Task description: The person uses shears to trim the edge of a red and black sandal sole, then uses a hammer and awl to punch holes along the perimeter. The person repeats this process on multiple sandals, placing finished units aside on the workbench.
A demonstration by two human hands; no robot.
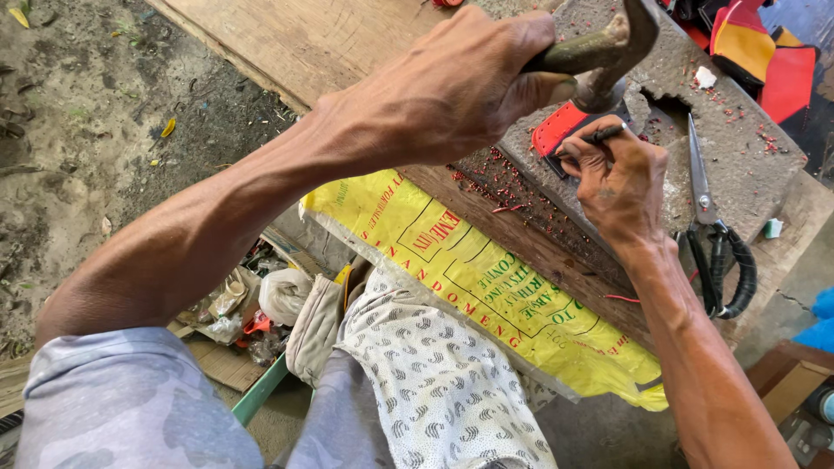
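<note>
Left hand: grip clamped on a hammer, raised at 12 o'clock.
Right hand: grip pinching a thin punch on a red strap.
Progress: red chips scattered over the desk; strap unfinished, likely mid-punching.
Scissors: idle at 3 o'clock.

Head camera looks steeply down, close over workbench.

Hammer over red strip
</note>
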